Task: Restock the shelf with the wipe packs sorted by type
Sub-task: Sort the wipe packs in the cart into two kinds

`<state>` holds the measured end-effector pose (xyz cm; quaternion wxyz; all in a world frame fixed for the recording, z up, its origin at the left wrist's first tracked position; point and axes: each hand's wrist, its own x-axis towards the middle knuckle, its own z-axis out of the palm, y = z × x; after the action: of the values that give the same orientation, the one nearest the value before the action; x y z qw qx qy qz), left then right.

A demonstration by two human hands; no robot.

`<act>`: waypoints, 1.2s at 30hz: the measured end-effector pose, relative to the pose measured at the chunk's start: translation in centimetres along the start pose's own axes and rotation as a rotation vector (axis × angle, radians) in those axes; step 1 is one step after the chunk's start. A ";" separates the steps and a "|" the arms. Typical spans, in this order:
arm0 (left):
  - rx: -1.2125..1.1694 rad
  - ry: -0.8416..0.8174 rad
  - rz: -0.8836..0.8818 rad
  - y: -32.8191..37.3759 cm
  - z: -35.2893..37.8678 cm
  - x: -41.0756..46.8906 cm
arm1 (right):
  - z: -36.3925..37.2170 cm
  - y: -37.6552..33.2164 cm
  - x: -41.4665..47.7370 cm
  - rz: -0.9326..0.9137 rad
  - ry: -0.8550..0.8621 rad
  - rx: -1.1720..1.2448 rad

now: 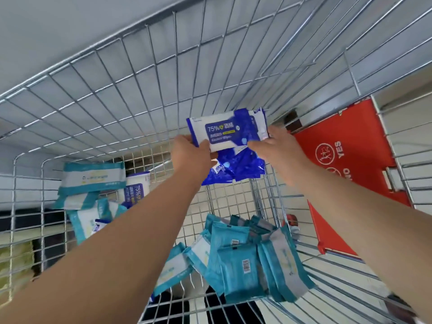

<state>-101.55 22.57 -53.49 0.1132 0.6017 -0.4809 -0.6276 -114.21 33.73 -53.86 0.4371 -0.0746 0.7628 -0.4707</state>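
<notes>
Blue and white, the alcohol wipe packs (224,132) are clamped between your two hands. Your left hand (191,155) curls round the stack's left end, and your right hand (275,146) pinches the right end with the thumb on the front. Several packs fan out under the top one, their lower edges hanging free below your palms. You hold them in the air, close in front of the sloping back wall of the wire cart (140,90), near its right corner. Below your wrists a patch of bare mesh lies between two heaps. On the right, the teal wipe packs (245,260) lean together on edge. On the left, the loose teal packs (91,178) lie flat and crooked, with a single blue pack (138,185) among them. At the cart's right side is a red panel (346,160). Your top pack reads "75%" and "Alcohol Wipes"; the panel reads "YES".
</notes>
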 end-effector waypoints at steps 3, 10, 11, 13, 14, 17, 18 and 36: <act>0.210 0.017 0.061 -0.2 0.8 1.3 | -0.2 0.1 0.2 -0.031 0.003 -0.039; 0.864 -0.008 0.331 0.5 -2.2 1.5 | 0.1 1.3 -0.7 -0.281 0.197 -0.897; 0.933 -0.016 0.369 0.5 -3.3 0.9 | 0.5 1.3 -1.6 -0.330 0.252 -0.958; 1.065 -0.031 0.473 0.2 -6.0 -0.8 | 1.4 1.5 -3.3 -0.433 0.280 -1.016; 1.112 -0.042 0.513 0.1 -7.6 -1.9 | 2.2 1.5 -4.2 -0.466 0.239 -1.023; 1.260 -0.088 0.516 -1.3 -12.7 -5.0 | 5.3 2.2 -6.9 -0.546 0.056 -1.037; 1.320 -0.113 0.492 -2.1 -14.5 -5.7 | 6.6 2.6 -7.8 -0.563 -0.010 -1.043; 1.567 -0.367 0.228 -14.3 -27.4 -5.9 | 20.3 12.6 -11.9 -0.457 -0.558 -1.466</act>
<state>-70.14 21.37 -55.12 -0.3584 0.3411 -0.8498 -0.1819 -88.25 33.65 -60.18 0.3444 -0.6096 0.7060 0.1063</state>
